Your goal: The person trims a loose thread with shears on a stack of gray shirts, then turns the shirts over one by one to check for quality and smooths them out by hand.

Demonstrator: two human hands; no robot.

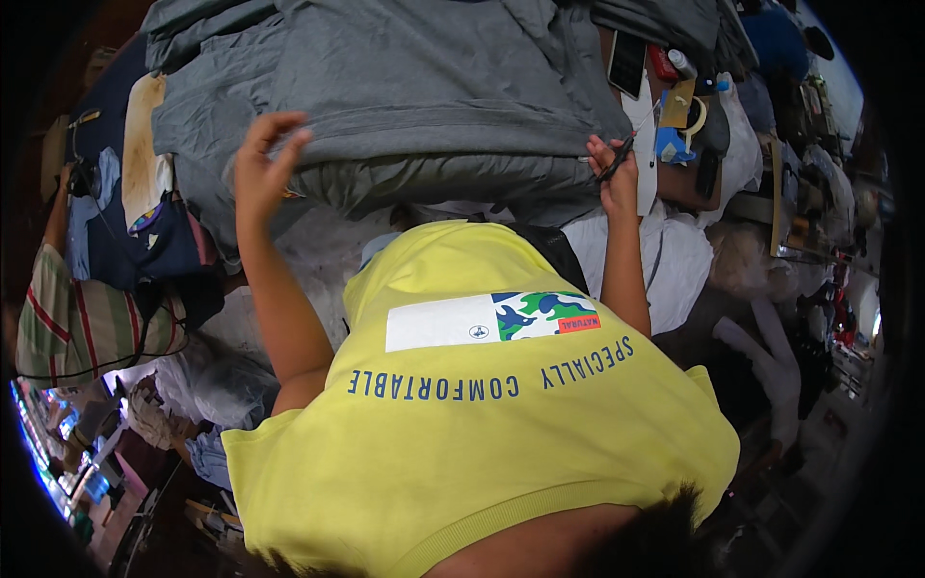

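Cluttered workshop surroundings fill the rim of the view, with a work table (318,246) at the centre carrying a tall stack of folded grey fabric pieces (385,87) that spreads from ten to one o'clock. At the table's two o'clock edge lie a dark flat phone (627,61), a small red object (661,62), a white bottle cap end (681,63) and a brown card tag (677,101) beside a blue clip-like item (672,144); no bin or box shows its contents clearly.

A person's left hand (262,169), at ten o'clock, is spread open, fingers curved, resting against the front fold of the grey stack. Their right hand (617,173), at two o'clock, is closed around a pair of small dark thread snips (617,157), held right at the stack's right corner.

Below, a yellow printed T-shirt (482,424) covers the lower half. At nine o'clock sits a striped red, green and cream cloth (87,323), with navy fabric (145,241) just above it.
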